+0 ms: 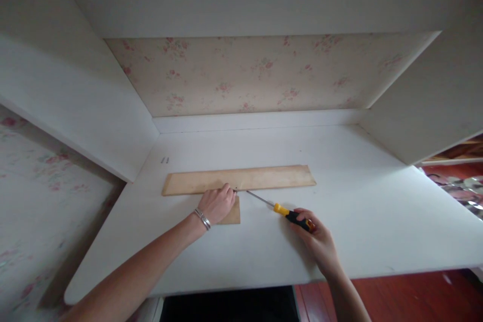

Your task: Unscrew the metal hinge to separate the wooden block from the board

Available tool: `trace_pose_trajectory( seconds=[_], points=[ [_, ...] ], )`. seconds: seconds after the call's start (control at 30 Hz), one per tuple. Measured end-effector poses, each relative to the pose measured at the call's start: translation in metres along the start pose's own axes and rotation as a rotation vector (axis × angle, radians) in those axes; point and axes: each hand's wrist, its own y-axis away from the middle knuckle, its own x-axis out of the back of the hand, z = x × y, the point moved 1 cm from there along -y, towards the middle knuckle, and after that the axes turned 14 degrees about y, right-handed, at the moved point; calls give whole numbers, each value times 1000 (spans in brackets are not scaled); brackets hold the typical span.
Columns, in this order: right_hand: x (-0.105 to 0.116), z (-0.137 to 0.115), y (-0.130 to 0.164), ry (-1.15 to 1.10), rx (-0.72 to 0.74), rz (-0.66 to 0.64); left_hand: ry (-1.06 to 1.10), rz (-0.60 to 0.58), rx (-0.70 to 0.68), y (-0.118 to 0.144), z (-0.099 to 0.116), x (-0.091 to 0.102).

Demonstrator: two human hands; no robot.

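My right hand (316, 237) grips a screwdriver (287, 213) by its yellow and black handle. The screwdriver's shaft points left, its tip close to the front edge of a long wooden board (264, 177). At that same edge, my left hand (219, 205) has its fingers pinched together. A small dark thing shows at its fingertips, too small to name. Under the left hand lies a smaller wooden piece (234, 214), partly hidden by it, meeting the long board near its middle. A small dark dot, perhaps a hole, marks the board by the fingertips.
Two small screws (165, 160) lie on the white desk (358, 211), behind the board's left end. White side panels (75, 75) flank the desk on both sides, with a white shelf overhead (264, 10). Floral wallpaper (245, 75) covers the back wall.
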Motion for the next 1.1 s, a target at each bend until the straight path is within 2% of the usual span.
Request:
trace_pose_trajectory(
  seconds=[0.2, 0.33, 0.4, 0.53, 0.7, 0.8, 1.1],
  points=[
    [-3, -1, 1, 33, 23, 4, 26, 43, 86, 3, -2, -9],
    [-4, -3, 0, 47, 32, -4, 30, 93, 98, 11, -4, -8],
    [-4, -3, -1, 45, 45, 2, 27, 107, 44, 15, -6, -5],
    [-3, -6, -1, 65, 52, 23, 18, 55, -109, 18, -11, -5],
    [-2, -11, 0, 67, 63, 34, -5, 55, -147, 14, -13, -11],
    [-2, -13, 1, 70, 63, 32, 11, 94, -113, 13, -11, -14],
    [-3, -10, 0, 93, 68, 14, 78, 281, 106, 16, -4, -18]
  ],
)
